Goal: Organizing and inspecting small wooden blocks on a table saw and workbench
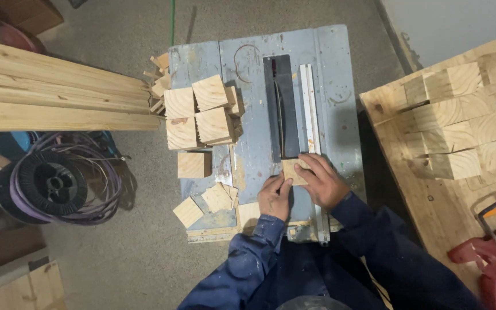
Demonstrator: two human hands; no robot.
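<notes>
While both hands press it, wood block lies beneath fingertips.

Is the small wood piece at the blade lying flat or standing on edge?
Flat: the wood piece lies on the saw table, under both hands.

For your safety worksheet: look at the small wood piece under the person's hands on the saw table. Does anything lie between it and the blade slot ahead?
Nothing visible does. Both the left hand and right hand rest on the small wood piece, which sits right at the near end of the blade slot.
</notes>
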